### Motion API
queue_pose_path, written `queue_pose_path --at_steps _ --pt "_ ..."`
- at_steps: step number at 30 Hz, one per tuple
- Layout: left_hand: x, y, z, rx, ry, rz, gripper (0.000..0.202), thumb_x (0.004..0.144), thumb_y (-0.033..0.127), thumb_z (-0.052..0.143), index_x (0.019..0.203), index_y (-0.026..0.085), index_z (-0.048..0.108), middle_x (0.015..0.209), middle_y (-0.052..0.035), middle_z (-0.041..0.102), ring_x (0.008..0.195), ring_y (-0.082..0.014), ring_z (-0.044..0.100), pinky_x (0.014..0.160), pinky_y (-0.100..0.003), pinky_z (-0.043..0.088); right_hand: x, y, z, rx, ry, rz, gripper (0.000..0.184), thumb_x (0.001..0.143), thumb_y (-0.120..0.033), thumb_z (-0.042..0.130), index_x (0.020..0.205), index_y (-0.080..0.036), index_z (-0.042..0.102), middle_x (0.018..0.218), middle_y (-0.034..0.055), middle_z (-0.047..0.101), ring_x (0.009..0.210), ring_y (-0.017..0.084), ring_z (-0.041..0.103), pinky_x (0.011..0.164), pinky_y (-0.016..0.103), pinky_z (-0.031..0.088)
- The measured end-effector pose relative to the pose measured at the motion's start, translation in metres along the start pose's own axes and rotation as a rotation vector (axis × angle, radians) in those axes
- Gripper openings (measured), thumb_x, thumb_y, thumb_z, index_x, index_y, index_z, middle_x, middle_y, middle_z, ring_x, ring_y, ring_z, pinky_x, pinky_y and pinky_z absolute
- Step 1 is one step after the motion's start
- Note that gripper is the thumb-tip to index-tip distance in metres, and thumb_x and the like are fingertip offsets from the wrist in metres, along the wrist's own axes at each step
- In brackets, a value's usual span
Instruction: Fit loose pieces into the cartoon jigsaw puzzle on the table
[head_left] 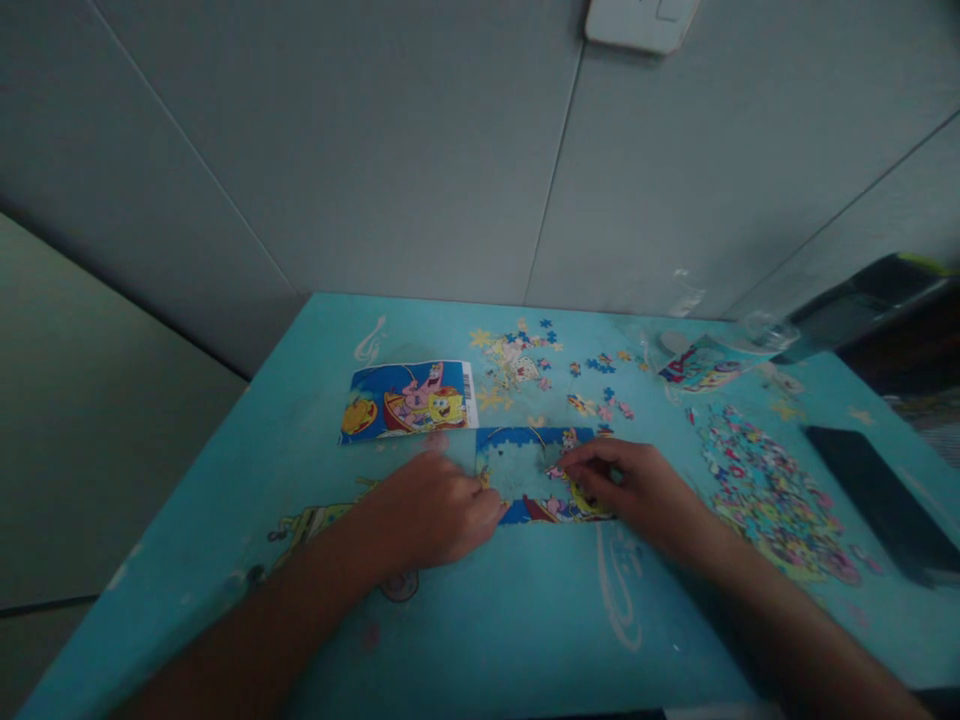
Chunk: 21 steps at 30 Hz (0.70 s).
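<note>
A partly assembled jigsaw puzzle lies on the table, its border joined around an open middle. My left hand rests at the puzzle's left edge, fingers curled with the index and thumb at the border; whether anything is in them is hidden. Over the right part of the frame, my right hand pinches a small puzzle piece between thumb and fingertips. Behind the left hand lies a printed reference picture with cartoon figures on blue.
Loose pieces lie scattered behind the puzzle. A large heap of pieces spreads at the right, beside a dark flat phone-like object. A clear container with a printed label lies at the back right, before the wall.
</note>
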<state>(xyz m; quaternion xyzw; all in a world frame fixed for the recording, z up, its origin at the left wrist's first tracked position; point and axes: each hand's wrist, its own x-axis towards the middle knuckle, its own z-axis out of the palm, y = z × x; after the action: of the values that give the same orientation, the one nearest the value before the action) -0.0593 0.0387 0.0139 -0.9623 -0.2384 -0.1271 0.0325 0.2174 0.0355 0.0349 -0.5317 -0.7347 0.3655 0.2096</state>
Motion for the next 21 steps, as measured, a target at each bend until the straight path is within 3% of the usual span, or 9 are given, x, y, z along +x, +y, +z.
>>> queue_pose_path --at_steps 8,15,21 --pt "-0.001 0.000 0.004 -0.008 0.004 -0.022 0.030 0.098 0.025 0.046 0.070 0.020 0.055 0.054 0.0029 0.060 0.044 -0.0139 0.050 0.078 -0.043 0.050 0.004 0.015 -0.012 -0.045 0.206 0.077 0.029 0.096 -0.043 0.056 0.103 -0.023 0.075 0.094 0.0054 0.077 0.075 0.019 0.067 0.070 0.031 0.052" --pt "-0.003 0.000 0.006 -0.018 0.015 -0.023 0.027 0.097 0.023 0.047 0.072 0.020 0.055 0.058 0.0011 0.062 0.048 -0.0157 0.055 0.063 -0.035 0.047 0.015 0.041 -0.034 -0.213 0.414 0.167 0.035 0.093 -0.045 0.056 0.109 -0.020 0.075 0.086 0.0065 0.075 0.062 0.018 0.061 0.062 0.032 0.046" --pt "-0.002 0.000 0.001 0.006 0.036 -0.013 0.026 0.096 0.022 0.049 0.070 0.021 0.054 0.055 0.0018 0.061 0.046 -0.0156 0.053 0.064 -0.034 0.047 0.023 0.057 -0.046 -0.248 0.494 0.243 0.039 0.089 -0.045 0.059 0.113 -0.018 0.073 0.089 0.0067 0.075 0.059 0.017 0.060 0.060 0.032 0.044"
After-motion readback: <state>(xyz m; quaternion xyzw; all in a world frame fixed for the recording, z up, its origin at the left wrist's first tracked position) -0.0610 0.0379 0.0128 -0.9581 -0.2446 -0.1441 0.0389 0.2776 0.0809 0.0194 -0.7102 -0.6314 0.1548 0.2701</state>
